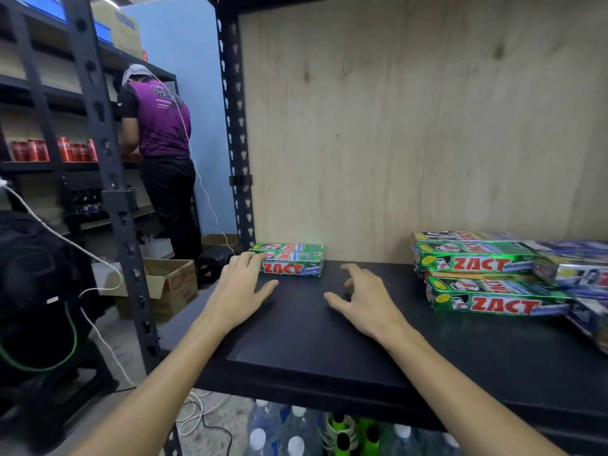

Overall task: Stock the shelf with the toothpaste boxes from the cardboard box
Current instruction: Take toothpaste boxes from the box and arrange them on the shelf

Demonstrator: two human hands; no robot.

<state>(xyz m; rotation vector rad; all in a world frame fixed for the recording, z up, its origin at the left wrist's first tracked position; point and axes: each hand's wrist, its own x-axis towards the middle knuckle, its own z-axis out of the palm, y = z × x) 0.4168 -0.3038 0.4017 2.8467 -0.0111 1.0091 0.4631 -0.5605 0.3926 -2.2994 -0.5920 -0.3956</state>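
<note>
Left hand (241, 284), fingers straight, nudges the green Zact boxes (289, 261) to the shelf (312, 350) corner; right hand (365, 301) hovers relaxed, empty.

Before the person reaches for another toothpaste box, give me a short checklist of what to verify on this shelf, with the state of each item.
1. Left hand free: ok; fingers straight, fingertips touching the small green stack, gripping nothing.
2. Right hand free: ok; fingers loosely spread above the shelf board, holding nothing.
3. Small green stack set back at the plywood back panel: ok.
4. Bare board between that stack and the right-hand green boxes: ok.
5. Right-hand pile tidy: not ok; the blue boxes lie skewed against the green ones.
6. Supply left in the cardboard box on the floor: cannot tell; its inside is hidden.
</note>
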